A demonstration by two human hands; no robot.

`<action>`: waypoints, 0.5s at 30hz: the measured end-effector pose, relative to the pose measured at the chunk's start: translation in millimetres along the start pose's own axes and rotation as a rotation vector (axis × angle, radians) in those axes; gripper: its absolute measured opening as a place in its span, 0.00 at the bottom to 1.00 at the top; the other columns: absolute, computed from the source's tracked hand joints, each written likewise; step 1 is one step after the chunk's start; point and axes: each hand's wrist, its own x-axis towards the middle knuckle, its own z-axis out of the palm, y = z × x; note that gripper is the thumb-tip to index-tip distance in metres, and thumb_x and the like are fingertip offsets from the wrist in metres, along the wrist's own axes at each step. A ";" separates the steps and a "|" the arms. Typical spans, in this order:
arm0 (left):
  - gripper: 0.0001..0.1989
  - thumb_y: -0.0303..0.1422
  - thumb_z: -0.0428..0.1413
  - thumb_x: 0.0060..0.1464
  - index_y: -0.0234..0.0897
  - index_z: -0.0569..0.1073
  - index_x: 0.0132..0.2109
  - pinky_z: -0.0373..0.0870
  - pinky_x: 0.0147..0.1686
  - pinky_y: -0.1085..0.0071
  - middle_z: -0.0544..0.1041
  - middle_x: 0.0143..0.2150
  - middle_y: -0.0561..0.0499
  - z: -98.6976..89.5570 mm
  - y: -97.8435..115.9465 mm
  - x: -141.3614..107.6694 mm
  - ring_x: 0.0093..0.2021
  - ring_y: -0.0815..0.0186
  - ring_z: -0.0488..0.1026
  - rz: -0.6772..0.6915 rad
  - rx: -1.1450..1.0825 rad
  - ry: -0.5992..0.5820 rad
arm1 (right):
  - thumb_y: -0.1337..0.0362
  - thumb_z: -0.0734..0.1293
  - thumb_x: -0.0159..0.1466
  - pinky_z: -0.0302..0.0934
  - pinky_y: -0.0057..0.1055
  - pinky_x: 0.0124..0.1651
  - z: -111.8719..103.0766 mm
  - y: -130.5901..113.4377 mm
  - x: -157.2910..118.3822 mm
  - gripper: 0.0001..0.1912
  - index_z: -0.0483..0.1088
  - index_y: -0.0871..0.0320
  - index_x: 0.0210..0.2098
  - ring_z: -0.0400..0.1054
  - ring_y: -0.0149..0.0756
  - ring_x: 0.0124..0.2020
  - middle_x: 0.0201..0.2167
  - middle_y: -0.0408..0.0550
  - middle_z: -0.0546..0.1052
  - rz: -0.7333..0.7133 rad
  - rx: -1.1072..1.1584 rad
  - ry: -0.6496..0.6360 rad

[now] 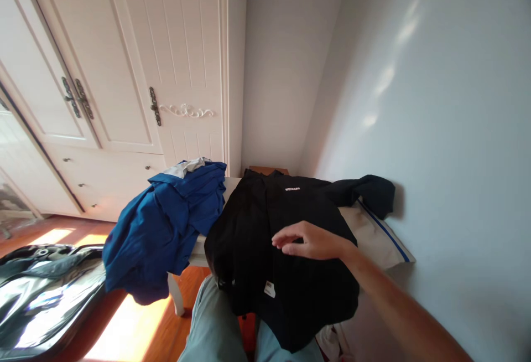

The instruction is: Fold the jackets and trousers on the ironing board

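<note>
A black jacket [249, 229] with small white lettering on the chest lies spread in front of me, its lower edge hanging over my knees. One sleeve [375, 193] stretches out to the right against the wall. Near the hem shows a small white label [270, 289]. My right hand [309, 240] reaches in from the right over the middle of the jacket, fingers stretched forward and holding nothing. Whether the fingertips touch the cloth I cannot tell. My left hand is out of the picture.
Blue clothing [166, 229] is heaped on the white bench [199, 248] to the left, partly hanging off. An open suitcase [50, 295] with clothes stands on the wooden floor. A beige fabric item [373, 234] with blue trim lies under the sleeve. A white wardrobe [186, 46] stands behind.
</note>
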 end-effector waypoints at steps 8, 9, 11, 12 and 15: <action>0.24 0.51 0.60 0.51 0.32 0.75 0.26 0.67 0.25 0.76 0.78 0.27 0.45 -4.3 200.6 21.5 0.22 0.71 0.70 0.822 0.205 0.350 | 0.64 0.69 0.60 0.67 0.46 0.58 -70.8 105.3 89.5 0.17 0.74 0.57 0.49 0.76 0.41 0.49 0.48 0.52 0.80 0.076 0.185 0.239; 0.22 0.50 0.59 0.52 0.32 0.76 0.28 0.68 0.27 0.75 0.79 0.30 0.45 -12.8 231.7 33.6 0.24 0.70 0.72 0.898 0.221 0.434 | 0.66 0.69 0.59 0.66 0.46 0.59 -79.9 114.0 102.3 0.18 0.74 0.57 0.49 0.76 0.42 0.50 0.48 0.52 0.80 0.073 0.162 0.249; 0.19 0.46 0.55 0.57 0.33 0.77 0.34 0.71 0.32 0.73 0.81 0.33 0.44 -34.0 285.9 62.3 0.30 0.66 0.75 0.941 0.366 0.584 | 0.70 0.67 0.59 0.66 0.46 0.59 -98.5 128.9 128.2 0.19 0.74 0.58 0.50 0.75 0.42 0.50 0.49 0.54 0.79 0.077 0.095 0.266; 0.16 0.42 0.52 0.59 0.33 0.77 0.39 0.72 0.34 0.71 0.81 0.37 0.43 -45.6 308.5 77.4 0.34 0.64 0.77 0.922 0.511 0.660 | 0.73 0.66 0.58 0.67 0.46 0.59 -107.5 135.4 141.3 0.21 0.74 0.59 0.51 0.75 0.43 0.50 0.50 0.55 0.79 0.084 0.051 0.273; 0.15 0.30 0.47 0.62 0.33 0.76 0.49 0.72 0.45 0.69 0.80 0.47 0.42 -78.9 360.7 119.2 0.47 0.61 0.77 0.808 1.126 0.857 | 0.78 0.62 0.57 0.66 0.41 0.59 -130.8 153.6 180.7 0.26 0.72 0.59 0.54 0.74 0.41 0.53 0.53 0.56 0.78 0.127 -0.152 0.279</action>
